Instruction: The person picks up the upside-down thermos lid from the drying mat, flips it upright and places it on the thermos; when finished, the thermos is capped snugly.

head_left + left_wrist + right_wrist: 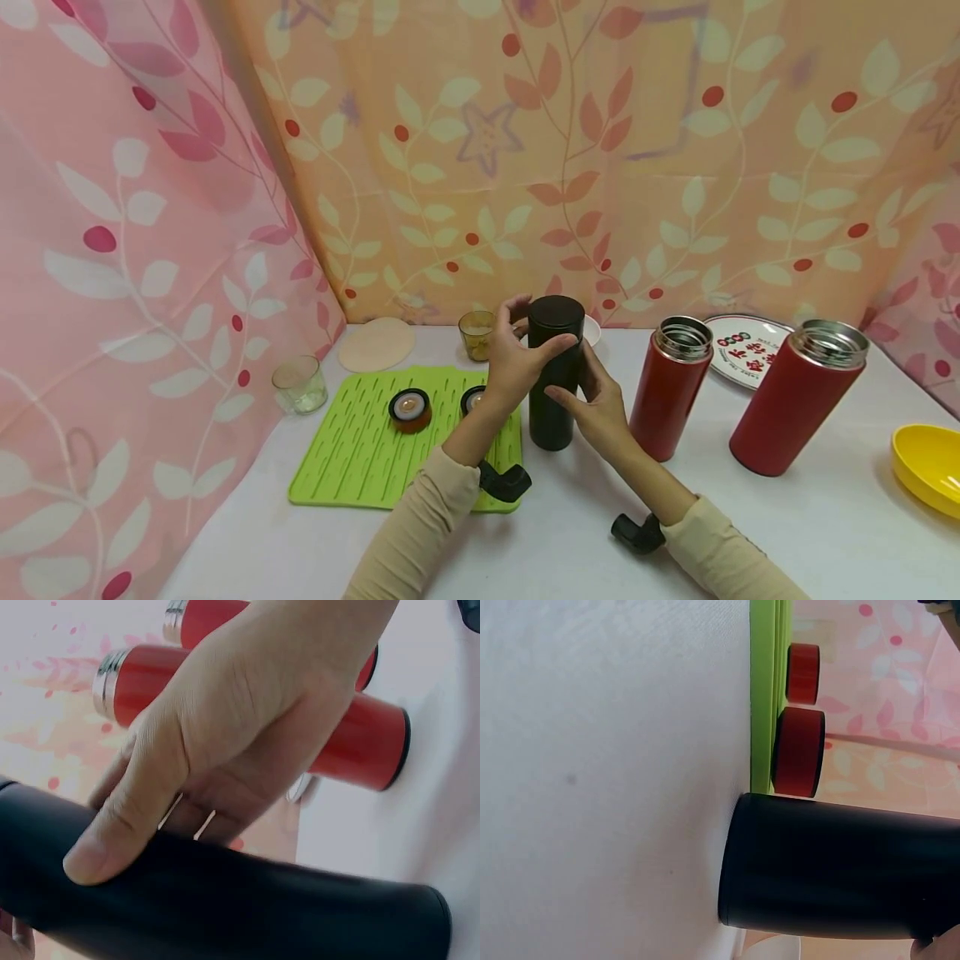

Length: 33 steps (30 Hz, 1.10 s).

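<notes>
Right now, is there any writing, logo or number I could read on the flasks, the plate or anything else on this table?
White round plate behind the red steel flasks: red and green characters and round marks, too small and blurred to read.
Black cylindrical flask, held by the left hand and right hand: no lettering visible.
Two red steel flasks: no lettering visible.
</notes>
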{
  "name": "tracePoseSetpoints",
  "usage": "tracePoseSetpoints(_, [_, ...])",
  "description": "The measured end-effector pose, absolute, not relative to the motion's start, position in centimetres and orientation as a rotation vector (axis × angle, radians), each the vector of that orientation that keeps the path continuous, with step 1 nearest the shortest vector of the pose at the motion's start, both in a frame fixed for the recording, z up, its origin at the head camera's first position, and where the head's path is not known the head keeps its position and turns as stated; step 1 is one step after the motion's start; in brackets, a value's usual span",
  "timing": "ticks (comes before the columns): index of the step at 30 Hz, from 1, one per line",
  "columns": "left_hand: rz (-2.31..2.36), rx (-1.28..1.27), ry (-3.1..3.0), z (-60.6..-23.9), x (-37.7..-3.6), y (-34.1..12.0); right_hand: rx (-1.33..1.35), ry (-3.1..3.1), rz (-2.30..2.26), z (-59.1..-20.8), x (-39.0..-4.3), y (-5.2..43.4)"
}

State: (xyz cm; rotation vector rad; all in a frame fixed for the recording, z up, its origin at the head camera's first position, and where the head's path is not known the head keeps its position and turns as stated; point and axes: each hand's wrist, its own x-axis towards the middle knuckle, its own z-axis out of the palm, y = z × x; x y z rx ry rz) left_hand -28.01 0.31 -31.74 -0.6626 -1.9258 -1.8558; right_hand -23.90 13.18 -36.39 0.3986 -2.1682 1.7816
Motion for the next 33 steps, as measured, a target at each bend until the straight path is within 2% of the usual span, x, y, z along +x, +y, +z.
tracePoseSetpoints(5, [-1.879,-0.638,-1.912,-31.6,-27.9,0.4,0.404,-2.164,1.782,-36.4,-24.0,13.2])
tracePoseSetpoints(14, [-2.026,-0.828,-1.836,-32.0,-28.2,-0.5,0.403,-2.17,1.772,-36.3,-24.0,13.3])
tracePoseSetpoints(25, [-1.941,-0.573,-1.95,-31.3,-27.5,0.7,0.423,-2.15,1.765,-38.5,-25.7,13.9])
tracePoseSetpoints(33, [-1.982,-0.746,-1.867,-31.8,-27.6,-0.2,0.434,-2.121,1.766,-38.8,-25.8,13.8])
